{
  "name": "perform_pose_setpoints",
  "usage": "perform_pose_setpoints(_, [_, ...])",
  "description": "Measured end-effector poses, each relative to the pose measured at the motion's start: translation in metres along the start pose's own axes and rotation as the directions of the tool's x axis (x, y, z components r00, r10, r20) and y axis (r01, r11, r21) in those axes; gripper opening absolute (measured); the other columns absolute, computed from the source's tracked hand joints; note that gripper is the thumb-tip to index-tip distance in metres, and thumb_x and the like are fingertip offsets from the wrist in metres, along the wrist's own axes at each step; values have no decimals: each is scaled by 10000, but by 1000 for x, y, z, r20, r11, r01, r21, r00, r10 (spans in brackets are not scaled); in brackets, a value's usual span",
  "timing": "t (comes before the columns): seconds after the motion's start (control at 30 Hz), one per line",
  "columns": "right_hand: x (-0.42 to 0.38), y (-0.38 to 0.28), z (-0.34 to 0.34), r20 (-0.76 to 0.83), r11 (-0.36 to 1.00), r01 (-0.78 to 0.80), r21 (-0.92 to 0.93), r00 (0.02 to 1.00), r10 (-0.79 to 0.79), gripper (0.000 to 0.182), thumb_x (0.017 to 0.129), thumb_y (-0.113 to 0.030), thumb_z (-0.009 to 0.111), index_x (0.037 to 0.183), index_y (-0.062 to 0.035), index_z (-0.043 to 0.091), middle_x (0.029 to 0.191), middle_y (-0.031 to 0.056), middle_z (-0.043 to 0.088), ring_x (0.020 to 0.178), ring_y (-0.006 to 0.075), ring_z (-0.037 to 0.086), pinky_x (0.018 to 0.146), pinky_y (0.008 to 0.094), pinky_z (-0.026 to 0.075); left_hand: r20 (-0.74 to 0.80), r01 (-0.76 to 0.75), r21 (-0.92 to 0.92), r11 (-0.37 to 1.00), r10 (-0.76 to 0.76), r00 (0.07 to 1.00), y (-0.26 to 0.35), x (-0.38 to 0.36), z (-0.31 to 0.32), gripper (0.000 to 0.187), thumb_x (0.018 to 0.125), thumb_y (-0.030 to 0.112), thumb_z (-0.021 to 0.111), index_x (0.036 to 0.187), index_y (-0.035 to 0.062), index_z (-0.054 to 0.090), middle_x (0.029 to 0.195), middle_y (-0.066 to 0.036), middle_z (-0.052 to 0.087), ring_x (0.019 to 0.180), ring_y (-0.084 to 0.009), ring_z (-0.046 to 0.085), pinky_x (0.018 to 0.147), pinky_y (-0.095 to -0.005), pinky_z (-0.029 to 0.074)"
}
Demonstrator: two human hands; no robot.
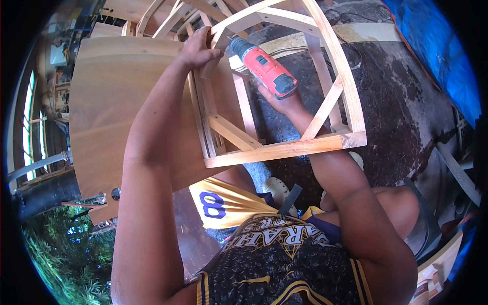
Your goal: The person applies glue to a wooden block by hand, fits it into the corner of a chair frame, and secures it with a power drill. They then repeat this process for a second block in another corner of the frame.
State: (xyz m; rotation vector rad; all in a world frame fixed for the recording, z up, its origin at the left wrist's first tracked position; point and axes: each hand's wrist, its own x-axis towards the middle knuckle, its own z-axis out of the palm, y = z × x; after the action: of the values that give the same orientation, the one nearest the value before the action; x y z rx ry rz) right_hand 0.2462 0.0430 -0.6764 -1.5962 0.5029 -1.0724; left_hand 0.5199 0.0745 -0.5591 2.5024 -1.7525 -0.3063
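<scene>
My right hand (pixel 284 101) is wrapped round the handle of a red and black power drill (pixel 267 70), inside a light wooden frame (pixel 284 148). The drill points up and left, its tip close to the frame's upper left inner side. My left hand (pixel 199 50) grips the frame's upper left edge, with the thumb toward the inside. Diagonal braces cross the frame's lower corners. A large plywood panel (pixel 122 101) stands against the frame's left side, behind my left forearm.
More curved wooden frames (pixel 165 18) are at the top. A blue tarp (pixel 432 51) hangs at the upper right. Cables (pixel 356 63) lie on the stained dark floor (pixel 396 112). Wood pieces (pixel 437 274) are at the lower right.
</scene>
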Motion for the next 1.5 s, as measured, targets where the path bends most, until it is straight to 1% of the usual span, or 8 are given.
perform_pose_setpoints(0.33, [1, 7, 5, -16, 999, 32, -28, 999, -33, 266, 734, -160, 709, 955, -38, 627, 803, 147, 670, 766, 311, 681, 684, 364, 537, -46, -42, 9, 999, 42, 998, -4, 1, 2, 783, 622, 375, 754, 1259, 14, 477, 1199, -182, 559, 1168, -338, 507, 997, -408, 397])
perform_pose_setpoints(0.5, [1, 3, 3, 4, 998, 32, -47, 999, -32, 272, 726, -160, 712, 954, -39, 625, 808, 153, 667, 774, 318, 678, 691, 365, 538, -19, -38, 12, 999, 38, 999, -3, 1, 1, 790, 618, 380, 759, 1259, 14, 476, 1194, -183, 560, 1158, -337, 512, 993, -408, 401])
perform_pose_setpoints(0.77, [0, 7, 7, -8, 996, 59, -72, 998, -60, 409, 721, -150, 719, 1102, -43, 614, 819, 147, 674, 770, 313, 678, 698, 367, 541, -14, -39, 30, 999, 39, 999, -5, 2, 1, 789, 613, 394, 759, 1251, 22, 483, 1195, -183, 562, 1147, -342, 520, 977, -413, 408])
perform_pose_setpoints(1.17, [3, 6, 7, -8, 994, 80, -72, 997, -80, 312, 728, -140, 716, 1008, -37, 624, 786, 141, 667, 731, 306, 676, 666, 358, 536, -19, -14, 3, 1000, 14, 1000, -3, 1, 3, 767, 615, 381, 749, 1246, 30, 488, 1195, -180, 566, 1142, -342, 522, 982, -417, 406])
perform_pose_setpoints(1.3, [3, 2, 8, -20, 994, 82, -75, 996, -84, 299, 730, -145, 714, 993, -35, 623, 778, 140, 666, 729, 304, 676, 668, 363, 537, -23, -13, 39, 999, 14, 1000, 5, -1, -2, 766, 613, 384, 749, 1243, 32, 491, 1193, -181, 565, 1141, -345, 520, 983, -412, 407])
perform_pose_setpoints(1.37, [3, -1, 9, -52, 998, 37, -58, 998, -40, 274, 733, -152, 710, 967, -40, 623, 775, 139, 665, 729, 310, 674, 668, 370, 537, -25, -14, 46, 999, 16, 1000, 8, -2, -3, 768, 612, 385, 750, 1243, 32, 491, 1194, -182, 564, 1141, -347, 519, 982, -411, 407])
perform_pose_setpoints(1.43, [3, 0, 8, -32, 996, 36, -86, 999, -39, 266, 732, -156, 711, 957, -43, 623, 778, 140, 665, 734, 314, 673, 671, 371, 538, -50, -48, 26, 998, 49, 998, 9, -3, -2, 677, 625, 259, 747, 1181, -36, 499, 1097, -201, 555, 1064, -331, 542, 939, -389, 429])
perform_pose_setpoints(1.5, [4, 1, 8, -14, 993, 34, -115, 999, -36, 259, 731, -160, 711, 947, -47, 623, 780, 140, 665, 739, 318, 671, 673, 372, 538, -63, -54, 15, 998, 55, 997, 8, -3, -1, 679, 624, 258, 747, 1183, -36, 498, 1099, -201, 554, 1065, -331, 542, 941, -388, 429])
